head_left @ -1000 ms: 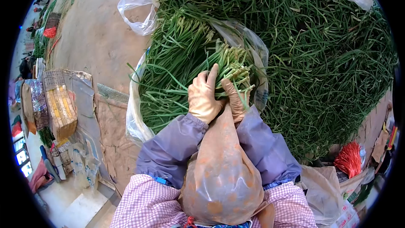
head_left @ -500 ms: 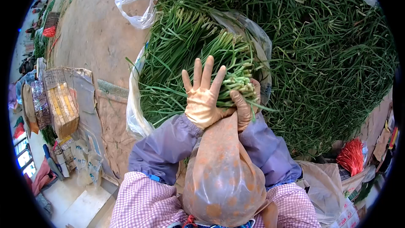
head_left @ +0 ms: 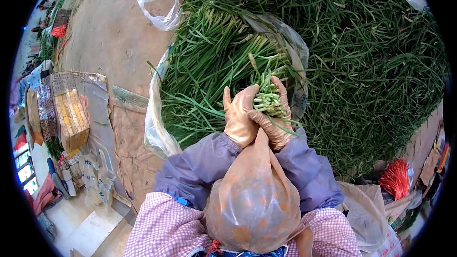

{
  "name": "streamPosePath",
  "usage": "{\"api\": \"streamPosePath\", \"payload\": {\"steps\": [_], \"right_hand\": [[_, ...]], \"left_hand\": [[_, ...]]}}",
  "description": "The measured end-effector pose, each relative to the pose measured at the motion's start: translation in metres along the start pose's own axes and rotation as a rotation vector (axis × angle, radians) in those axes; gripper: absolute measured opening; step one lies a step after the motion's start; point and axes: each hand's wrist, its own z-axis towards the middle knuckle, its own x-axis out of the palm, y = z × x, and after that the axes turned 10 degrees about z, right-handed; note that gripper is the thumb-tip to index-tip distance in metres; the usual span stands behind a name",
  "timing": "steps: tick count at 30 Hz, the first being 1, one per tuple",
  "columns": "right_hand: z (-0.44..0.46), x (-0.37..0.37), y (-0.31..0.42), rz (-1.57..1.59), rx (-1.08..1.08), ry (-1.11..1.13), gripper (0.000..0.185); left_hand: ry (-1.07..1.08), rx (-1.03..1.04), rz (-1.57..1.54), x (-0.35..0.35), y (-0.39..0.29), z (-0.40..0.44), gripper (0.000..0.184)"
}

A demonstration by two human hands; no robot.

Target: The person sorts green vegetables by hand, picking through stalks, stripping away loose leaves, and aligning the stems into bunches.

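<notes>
head view, bunch of chive-like greens [head_left: 268, 104]: we find it between the two gloved hands, pale ends clustered toward us, just beside the bagged greens.
right hand [head_left: 277, 133]: we see it curled around the bunch, thumb laid across the near side and fingers up along the far side, so it has hold of it.
left hand [head_left: 240, 121]: half curled, one finger sticking up apart, the others against the bunch's side; we cannot tell whether it grips or only presses.
clear plastic bag [head_left: 153, 107]: its edge curls around the layered greens [head_left: 204, 69] beyond the hands.
stray stalks: one pale stalk [head_left: 252, 62] pokes above the rest and a green blade [head_left: 288, 127] trails over the right hand; we judge they could pull loose if the hold slackens.
ends: they look uneven to us; pressing from one side could skew them further, and squeezing hard could bruise the stems.
loose heap [head_left: 376, 76]: it lies close beyond the bag's right edge, so dropped stalks could mix into it.
</notes>
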Motion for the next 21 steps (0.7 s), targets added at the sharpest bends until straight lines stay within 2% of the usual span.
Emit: {"api": "streamPosePath", "payload": {"steps": [3,4,5,6,8,10,12,13,14,17,18,20,21], "right_hand": [[0.003,-0.014,-0.006,-0.027,-0.04,-0.116,0.063],[0.005,-0.014,-0.008,-0.05,-0.121,-0.144,0.044],[0.005,-0.019,-0.012,-0.036,-0.128,-0.162,0.043],[0.005,-0.025,-0.016,-0.024,-0.136,-0.18,0.042],[0.004,-0.024,-0.013,-0.026,-0.148,-0.162,0.041],[0.001,-0.023,-0.014,-0.055,-0.18,-0.135,0.04],[-0.003,-0.022,-0.017,-0.113,-0.233,-0.087,0.04],[-0.006,-0.019,-0.014,-0.119,-0.212,-0.085,0.042],[-0.007,-0.017,-0.013,-0.139,-0.207,-0.067,0.043],[-0.014,-0.015,-0.009,-0.184,-0.17,0.007,0.045],[-0.017,-0.013,-0.004,-0.256,-0.153,0.032,0.046],[-0.022,-0.01,-0.004,-0.247,-0.087,0.054,0.046],[-0.016,-0.011,-0.012,-0.231,-0.211,0.148,0.047]], "left_hand": [[0.197,0.117,-0.126,-0.012,0.003,0.0,0.076],[0.258,0.156,-0.173,-0.016,0.004,0.0,0.079],[0.372,0.122,-0.235,-0.019,0.006,0.003,0.087],[0.435,0.149,-0.284,-0.028,0.011,0.009,0.084],[0.456,-0.036,-0.697,-0.041,0.028,0.024,0.069],[0.312,-0.223,-0.948,-0.045,0.04,0.042,0.047],[0.286,-0.15,-0.811,-0.037,0.045,0.058,0.042],[0.36,-0.142,-0.77,-0.034,0.042,0.063,0.044],[0.305,0.074,-0.667,-0.024,0.044,0.069,0.043],[0.597,0.098,-0.615,-0.023,0.036,0.079,0.037],[0.385,0.488,-0.461,-0.013,0.038,0.089,0.036],[0.433,0.354,-0.487,-0.003,0.041,0.088,0.039],[0.612,0.294,-0.492,-0.012,0.043,0.095,0.042]]}}
